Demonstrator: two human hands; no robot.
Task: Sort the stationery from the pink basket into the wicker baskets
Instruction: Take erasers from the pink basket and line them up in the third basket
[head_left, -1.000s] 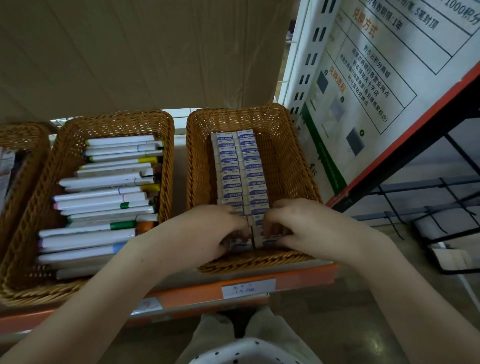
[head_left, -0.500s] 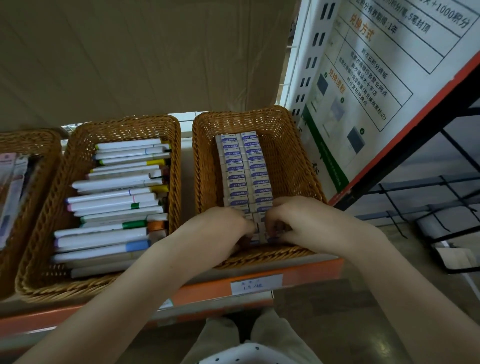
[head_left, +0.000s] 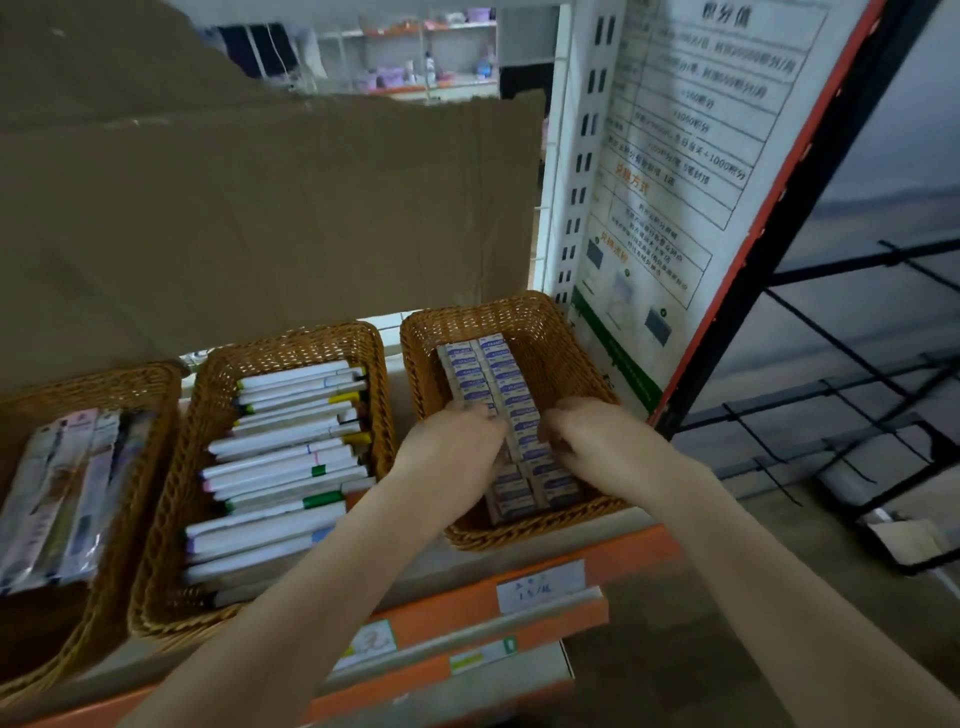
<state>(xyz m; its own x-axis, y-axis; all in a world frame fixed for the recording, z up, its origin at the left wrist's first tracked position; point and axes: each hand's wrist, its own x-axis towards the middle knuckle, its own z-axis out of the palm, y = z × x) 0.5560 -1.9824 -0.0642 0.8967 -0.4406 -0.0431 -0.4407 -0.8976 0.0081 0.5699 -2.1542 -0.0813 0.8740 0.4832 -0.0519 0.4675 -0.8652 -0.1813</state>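
Erasers (head_left: 506, 410) in right wicker basket (head_left: 563, 353), left hand (head_left: 457, 441) and right hand (head_left: 582, 431) curled, fingertips pinching the rows.

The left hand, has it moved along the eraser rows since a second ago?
Yes. The left hand has slid toward the far end of the eraser basket; near-end erasers it covered now show.

Wicker baskets (head_left: 545, 332): golden-brown weave, three in view.
Erasers (head_left: 498, 384): white, with blue printed bands, in two rows.
Pens (head_left: 291, 452): white barrels; yellow, green, blue and pink accents.
Packets (head_left: 62, 493): pale wrappers with a pinkish print, possibly, since the view is blurred.
Shelf edge (head_left: 639, 545): orange, white labels.
Cardboard (head_left: 260, 208): plain brown.
Poster (head_left: 670, 182): white, orange headings, green stripe.
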